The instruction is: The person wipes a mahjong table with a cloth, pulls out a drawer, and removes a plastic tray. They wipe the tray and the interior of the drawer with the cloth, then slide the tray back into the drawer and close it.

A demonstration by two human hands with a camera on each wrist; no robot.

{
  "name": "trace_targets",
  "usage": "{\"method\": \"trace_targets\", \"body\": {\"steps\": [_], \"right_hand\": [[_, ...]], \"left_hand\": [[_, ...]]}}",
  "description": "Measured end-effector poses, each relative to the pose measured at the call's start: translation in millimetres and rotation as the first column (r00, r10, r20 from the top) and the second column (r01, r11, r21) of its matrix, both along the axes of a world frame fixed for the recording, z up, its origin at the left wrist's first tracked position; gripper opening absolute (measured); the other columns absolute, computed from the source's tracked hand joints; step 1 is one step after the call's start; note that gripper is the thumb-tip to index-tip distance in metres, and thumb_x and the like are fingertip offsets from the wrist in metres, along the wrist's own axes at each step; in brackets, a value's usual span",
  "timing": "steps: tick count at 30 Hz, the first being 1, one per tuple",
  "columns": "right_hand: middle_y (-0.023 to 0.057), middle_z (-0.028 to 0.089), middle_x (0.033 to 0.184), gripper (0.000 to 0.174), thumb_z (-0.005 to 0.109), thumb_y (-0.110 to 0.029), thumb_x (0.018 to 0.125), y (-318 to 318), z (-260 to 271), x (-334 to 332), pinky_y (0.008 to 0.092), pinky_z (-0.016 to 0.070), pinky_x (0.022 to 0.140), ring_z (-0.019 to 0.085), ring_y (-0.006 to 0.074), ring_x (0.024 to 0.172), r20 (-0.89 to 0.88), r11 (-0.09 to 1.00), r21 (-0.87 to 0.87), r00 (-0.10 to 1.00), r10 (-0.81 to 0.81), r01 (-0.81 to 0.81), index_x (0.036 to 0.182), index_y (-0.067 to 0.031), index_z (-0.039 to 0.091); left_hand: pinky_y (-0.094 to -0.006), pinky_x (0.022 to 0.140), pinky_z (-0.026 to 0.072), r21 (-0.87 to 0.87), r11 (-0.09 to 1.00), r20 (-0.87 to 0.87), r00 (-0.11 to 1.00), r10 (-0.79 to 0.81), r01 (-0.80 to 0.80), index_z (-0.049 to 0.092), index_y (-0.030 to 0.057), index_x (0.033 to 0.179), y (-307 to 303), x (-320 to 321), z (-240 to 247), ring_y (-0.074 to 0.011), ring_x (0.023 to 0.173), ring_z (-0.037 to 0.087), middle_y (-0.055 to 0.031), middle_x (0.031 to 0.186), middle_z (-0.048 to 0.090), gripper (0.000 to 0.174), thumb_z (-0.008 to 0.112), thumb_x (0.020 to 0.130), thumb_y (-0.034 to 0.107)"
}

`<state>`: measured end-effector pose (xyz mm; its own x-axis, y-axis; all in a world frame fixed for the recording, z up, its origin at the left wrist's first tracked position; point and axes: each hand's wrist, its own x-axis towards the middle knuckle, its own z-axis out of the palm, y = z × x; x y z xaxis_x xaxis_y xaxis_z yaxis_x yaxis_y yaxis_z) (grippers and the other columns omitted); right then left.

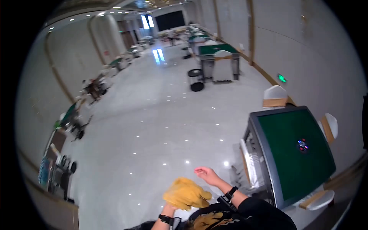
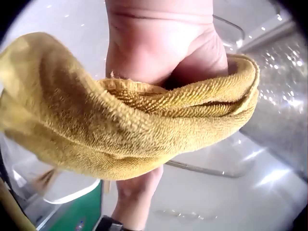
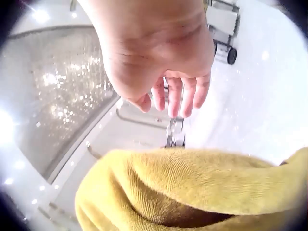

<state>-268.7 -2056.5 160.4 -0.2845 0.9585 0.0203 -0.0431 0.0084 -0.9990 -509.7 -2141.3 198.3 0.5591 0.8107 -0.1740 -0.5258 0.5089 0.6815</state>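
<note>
A folded, mustard-yellow terry cloth point(image 1: 186, 193) covers the left hand point(image 2: 161, 55), hiding its fingers; their grip cannot be told. Nearby, the right hand point(image 1: 207, 176) hangs relaxed and empty. Beyond stands a square green, grey-rimmed tabletop point(image 1: 281, 165); farthest, a black rectangular panel point(image 1: 170, 20).

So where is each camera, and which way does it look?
Head: on the person's head, facing forward and down over the floor; the left forearm and right hand show.
Left wrist: on that wrist, facing the yellow cloth; part of the left hand and the right forearm show.
Right wrist: on that wrist, facing the yellow cloth too; the right hand's fingers show.
Shared: both wrist views show the yellow cloth.
</note>
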Motion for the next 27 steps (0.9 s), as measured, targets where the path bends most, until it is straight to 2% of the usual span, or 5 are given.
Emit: {"method": "trace_targets", "body": {"steps": [3, 8, 13, 20, 27], "right_hand": [[0.0086, 0.067, 0.105, 0.030, 0.057, -0.017, 0.095, 58.5, 30.5, 63.2, 0.0277, 0.0503, 0.080, 0.063, 0.0137, 0.090, -0.042, 0.981, -0.137, 0.989, -0.144, 0.137, 0.122, -0.0034, 0.057], [0.0089, 0.068, 0.100, 0.026, 0.053, -0.013, 0.096, 154.4, 19.5, 155.2, 0.0250, 0.0507, 0.071, 0.065, 0.0137, 0.082, 0.021, 0.809, -0.292, 0.849, -0.527, 0.510, 0.119, -0.0021, 0.058], [0.0076, 0.068, 0.096, 0.023, 0.053, -0.009, 0.094, 274.8, -13.8, 221.2, 0.0232, 0.0505, 0.065, 0.064, 0.0125, 0.076, -0.067, 0.673, -0.237, 0.680, -0.730, 0.700, 0.115, -0.0009, 0.060], [0.0063, 0.067, 0.096, 0.026, 0.053, -0.011, 0.092, 379.2, -80.1, 316.2, 0.0245, 0.0510, 0.059, 0.064, 0.0129, 0.070, 0.041, 0.230, -0.413, 0.271, -0.962, 0.881, 0.117, -0.0011, 0.057], [0.0066, 0.066, 0.094, 0.025, 0.053, -0.011, 0.090, 462.6, -130.5, 420.1, 0.0280, 0.0528, 0.058, 0.065, 0.0148, 0.071, 0.050, -0.131, -0.643, -0.129, -0.990, 0.755, 0.114, -0.0054, 0.056]], "left_hand": [[-0.0487, 0.105, 0.0426, -0.282, 0.959, 0.193, 0.981, 0.030, 0.026, 0.040, 0.0058, 0.140, 105.6, -24.8, -27.6, -0.0302, 0.124, 0.051, -0.0133, 0.139, 0.050, 0.049, 0.038, 0.102, 0.037], [-0.0470, 0.102, 0.0453, -0.386, 0.916, 0.111, 0.981, 0.160, -0.106, 0.045, 0.0070, 0.135, 265.8, -27.9, -53.9, -0.0290, 0.119, 0.054, -0.0123, 0.133, 0.054, 0.045, 0.041, 0.101, 0.037], [-0.0466, 0.099, 0.0470, -0.399, 0.916, 0.130, 0.991, 0.026, 0.028, 0.046, 0.0075, 0.133, 459.4, 11.3, -81.3, -0.0289, 0.117, 0.055, -0.0123, 0.130, 0.055, 0.045, 0.043, 0.100, 0.038], [-0.0451, 0.094, 0.0493, -0.266, 0.753, 0.278, 0.796, -0.538, 0.602, 0.048, 0.0091, 0.130, 750.9, 202.2, -47.6, -0.0275, 0.112, 0.057, -0.0114, 0.125, 0.057, 0.046, 0.046, 0.098, 0.042], [-0.0475, 0.101, 0.0452, -0.298, 0.830, 0.065, 0.877, -0.476, 0.472, 0.047, 0.0099, 0.134, 905.4, 387.0, -4.8, -0.0319, 0.118, 0.054, -0.0125, 0.136, 0.052, 0.051, 0.041, 0.099, 0.047]]}}
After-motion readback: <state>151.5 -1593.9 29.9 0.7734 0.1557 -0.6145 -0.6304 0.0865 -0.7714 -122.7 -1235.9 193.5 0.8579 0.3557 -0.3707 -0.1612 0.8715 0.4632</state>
